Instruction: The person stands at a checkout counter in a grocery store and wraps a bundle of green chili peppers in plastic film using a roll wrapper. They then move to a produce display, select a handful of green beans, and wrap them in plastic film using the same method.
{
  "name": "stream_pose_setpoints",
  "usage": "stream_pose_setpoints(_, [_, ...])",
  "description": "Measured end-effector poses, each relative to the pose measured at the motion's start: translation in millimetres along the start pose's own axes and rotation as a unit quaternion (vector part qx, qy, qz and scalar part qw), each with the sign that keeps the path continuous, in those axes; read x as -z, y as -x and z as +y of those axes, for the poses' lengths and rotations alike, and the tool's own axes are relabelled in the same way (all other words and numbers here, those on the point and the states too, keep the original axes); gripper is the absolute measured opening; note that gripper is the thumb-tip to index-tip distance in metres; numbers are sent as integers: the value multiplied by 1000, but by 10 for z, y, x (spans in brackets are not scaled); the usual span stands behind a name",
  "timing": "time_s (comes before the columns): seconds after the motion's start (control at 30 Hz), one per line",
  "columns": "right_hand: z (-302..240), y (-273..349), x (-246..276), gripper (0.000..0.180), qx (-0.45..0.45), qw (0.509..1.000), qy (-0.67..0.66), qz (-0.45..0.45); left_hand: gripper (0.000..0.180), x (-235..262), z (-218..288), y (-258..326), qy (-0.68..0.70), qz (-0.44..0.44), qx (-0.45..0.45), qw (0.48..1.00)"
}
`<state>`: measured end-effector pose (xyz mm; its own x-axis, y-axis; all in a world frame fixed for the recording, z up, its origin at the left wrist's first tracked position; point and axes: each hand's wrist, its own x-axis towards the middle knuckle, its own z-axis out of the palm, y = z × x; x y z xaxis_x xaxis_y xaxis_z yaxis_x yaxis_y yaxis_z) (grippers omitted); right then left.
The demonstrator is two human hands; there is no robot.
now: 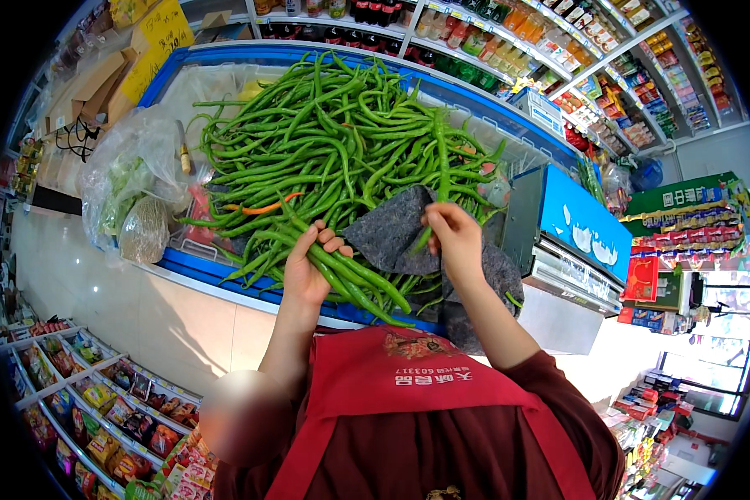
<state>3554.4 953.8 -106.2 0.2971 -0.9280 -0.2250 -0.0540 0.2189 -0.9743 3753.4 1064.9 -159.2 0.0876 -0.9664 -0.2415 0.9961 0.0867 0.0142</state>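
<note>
Green peppers [308,142]: long, slender, glossy, curved | left fingers [332,243] curled around a bunch [360,275] | right fingers [444,215] pinching one pepper [442,158]

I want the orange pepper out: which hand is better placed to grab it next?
Probably the left hand: it is nearer the orange pepper, though it holds several green peppers. The right hand is farther off, by the dark grey cloth, and seems to pinch a long pepper.

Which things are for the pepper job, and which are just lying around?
In the job:
left hand, holding green peppers
right hand, seemingly pinching one pepper
pepper pile
grey cloth, probably

Just nearby:
plastic bag
cardboard box
drink bottles on shelves
</note>
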Motion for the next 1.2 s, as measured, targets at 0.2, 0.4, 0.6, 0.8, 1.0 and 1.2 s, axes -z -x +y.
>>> stream_pose_setpoints(0.2, [-338,647,147,23,257,916,290,-101,20,-260,-190,-92,-51,-6,30,998])
stream_pose_setpoints(0.4, [-363,812,-11,45,316,835,416,-176,35,-413,-390,-135,-149,-35,16,988])
stream_pose_setpoints(0.6, [-386,788,-26,57,354,769,473,-244,39,-327,-344,-67,-108,-55,53,991])
stream_pose_setpoints(0.8, [-478,725,5,58,350,729,515,-285,37,-327,-269,-32,-84,-87,102,987])
stream_pose_setpoints(1.0, [-444,661,132,48,273,781,469,-309,34,-301,-304,-47,-95,-84,93,988])
stream_pose_setpoints(1.2, [-478,601,255,15,246,844,414,-237,32,-383,-335,2,-188,-88,66,976])
